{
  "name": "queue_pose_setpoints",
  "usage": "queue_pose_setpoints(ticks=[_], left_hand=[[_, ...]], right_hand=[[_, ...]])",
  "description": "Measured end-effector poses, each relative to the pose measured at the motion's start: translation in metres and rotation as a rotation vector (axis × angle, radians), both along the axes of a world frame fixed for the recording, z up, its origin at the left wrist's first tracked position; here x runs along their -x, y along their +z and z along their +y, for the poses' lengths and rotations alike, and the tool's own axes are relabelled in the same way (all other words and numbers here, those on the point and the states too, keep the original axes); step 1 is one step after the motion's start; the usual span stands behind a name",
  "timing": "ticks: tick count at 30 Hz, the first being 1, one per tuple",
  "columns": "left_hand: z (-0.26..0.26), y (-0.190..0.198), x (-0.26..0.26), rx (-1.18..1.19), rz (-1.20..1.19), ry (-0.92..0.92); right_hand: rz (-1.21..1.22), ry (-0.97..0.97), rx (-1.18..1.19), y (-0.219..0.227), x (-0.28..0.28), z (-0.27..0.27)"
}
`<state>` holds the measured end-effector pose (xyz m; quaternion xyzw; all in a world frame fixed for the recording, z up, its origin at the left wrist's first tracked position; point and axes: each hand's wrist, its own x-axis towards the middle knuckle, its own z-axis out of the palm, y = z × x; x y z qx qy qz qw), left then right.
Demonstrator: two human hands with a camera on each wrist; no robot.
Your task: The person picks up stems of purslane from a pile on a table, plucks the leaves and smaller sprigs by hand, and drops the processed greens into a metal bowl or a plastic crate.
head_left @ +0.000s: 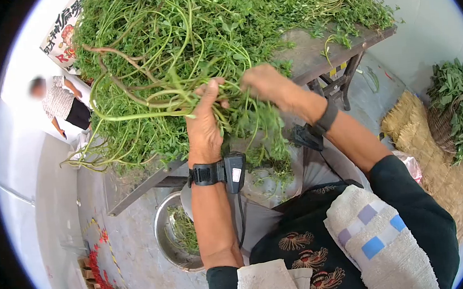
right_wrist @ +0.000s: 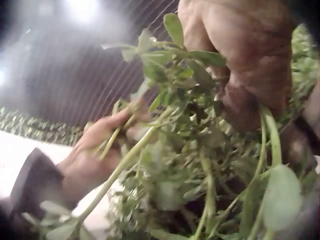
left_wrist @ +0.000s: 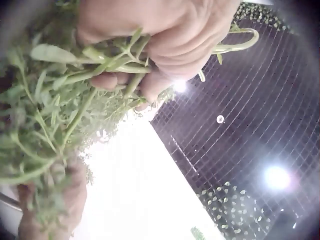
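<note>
My left hand (head_left: 204, 130) grips a bunch of long green stems (head_left: 152, 99), thumb uppermost, at the near side of a big heap of leafy greens (head_left: 222, 31). The thick pale ends stick out to the left of that hand. Just to the right, my right hand (head_left: 270, 87) has its fingers curled and is slightly blurred. Seen from the right wrist, leafy stems (right_wrist: 267, 130) come out from under those curled fingers. Small spoon-shaped leaves (right_wrist: 172, 30) hang between the two hands. In the left wrist view, stems (left_wrist: 120, 66) pass between the left thumb and fingers.
The heap covers most of a dark table (head_left: 311, 56). On the floor stands a metal basin (head_left: 166, 242) with some greens inside. A woven straw mat (head_left: 433, 150) and a basket of leafy plants (head_left: 460, 110) are at right. Another person (head_left: 65, 100) stands far left.
</note>
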<state>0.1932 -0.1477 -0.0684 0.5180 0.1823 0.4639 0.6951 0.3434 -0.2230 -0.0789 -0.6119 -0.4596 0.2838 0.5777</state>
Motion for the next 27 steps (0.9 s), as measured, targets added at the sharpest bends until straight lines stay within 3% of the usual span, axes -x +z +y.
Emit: queue_pose_setpoints(ticks=[1,2,4,7,10,16,18,19,22,24,26,27], left_hand=[[0.007,0.0,0.006,0.053,-0.041,-0.044],[0.012,0.003,0.009,0.104,-0.088,-0.083],[0.019,0.001,0.011,0.143,-0.101,-0.092],[0.018,-0.001,0.008,0.119,0.005,-0.076],[0.013,0.002,0.004,0.123,0.055,-0.058],[0.014,0.0,0.005,0.067,0.146,-0.097],[0.014,0.0,0.007,0.058,0.157,-0.087],[0.014,0.0,0.007,0.06,0.168,-0.088],[0.016,-0.001,0.009,0.093,0.211,-0.099],[0.016,-0.003,0.012,0.133,0.244,-0.106],[0.014,-0.001,0.01,0.156,0.265,-0.142],[0.011,-0.001,0.008,0.152,0.26,-0.142]], right_hand=[[0.372,-0.201,0.15,0.0,-0.002,0.004],[0.371,-0.202,0.142,0.0,-0.01,-0.001],[0.532,-0.011,-0.044,-0.004,-0.03,-0.021],[0.601,0.028,0.007,-0.001,-0.029,-0.039],[0.436,0.181,0.012,-0.015,-0.04,-0.041],[0.124,0.062,-0.005,-0.027,-0.005,-0.039],[-0.09,0.098,-0.036,-0.024,0.008,-0.038],[-0.15,0.107,0.143,-0.028,0.007,-0.032],[0.018,0.165,-0.017,-0.03,0.009,-0.026],[-0.023,0.156,-0.017,-0.017,0.008,-0.032],[0.004,0.258,-0.16,-0.012,0.003,-0.029],[-0.043,0.288,-0.108,-0.007,0.0,-0.033]])
